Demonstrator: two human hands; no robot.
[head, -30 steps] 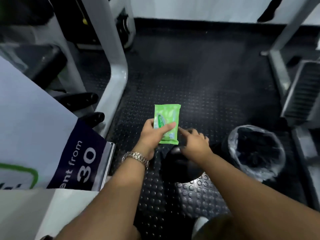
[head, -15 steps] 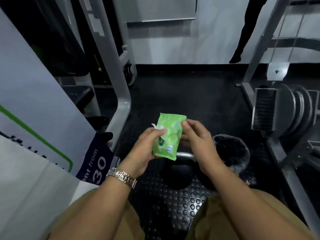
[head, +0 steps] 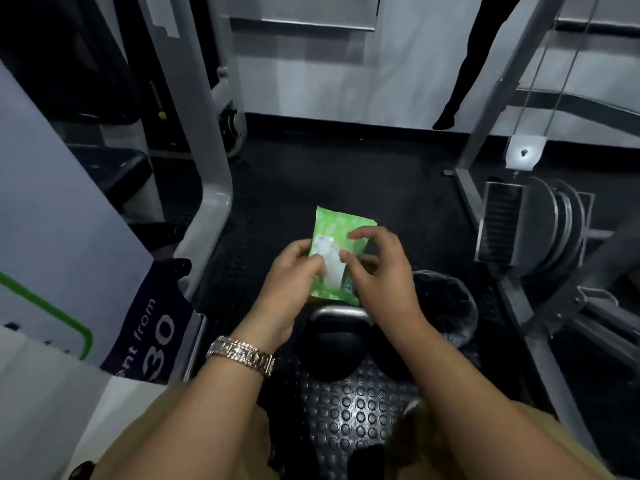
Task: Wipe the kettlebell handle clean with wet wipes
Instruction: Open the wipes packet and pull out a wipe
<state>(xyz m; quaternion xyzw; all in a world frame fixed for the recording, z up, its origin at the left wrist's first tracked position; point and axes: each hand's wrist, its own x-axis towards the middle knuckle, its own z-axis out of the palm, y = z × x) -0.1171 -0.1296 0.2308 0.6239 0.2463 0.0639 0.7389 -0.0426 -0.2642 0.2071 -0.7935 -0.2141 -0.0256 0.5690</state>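
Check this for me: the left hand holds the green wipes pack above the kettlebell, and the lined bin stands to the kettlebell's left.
Wrong on one point: the lined bin stands to the right of the kettlebell, not its left, as the head view shows. The rest holds: the left hand holds the green wipes pack above the kettlebell.

Green wipes pack [head: 337,227], black studded floor [head: 356,410]

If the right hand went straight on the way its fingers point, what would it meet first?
The green wet wipes pack, held by the left hand. The right hand points its fingers left at the white flap and seems to be already on it, though depth is unclear.
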